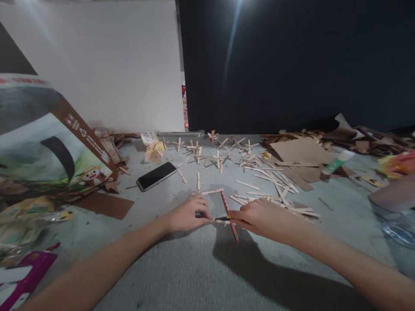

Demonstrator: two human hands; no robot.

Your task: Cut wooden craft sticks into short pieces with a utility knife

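Observation:
My left hand (187, 214) and my right hand (261, 217) meet at the middle of a grey table (181, 276). Both pinch a short wooden stick (221, 220) held flat between their fingertips. Something small and dark shows at the fingertips of each hand; I cannot make out what it is. A red pencil (228, 214) lies on the table under the stick, running away from me. Several loose wooden sticks (259, 181) are scattered just beyond my hands.
A black phone (157, 175) lies beyond the left hand. A large printed box (48, 142) leans at the left, with wrappers below it. Brown cardboard sheets (301, 155), scraps and a green-and-white glue tube (337, 162) lie at the right. A dark wall panel stands behind.

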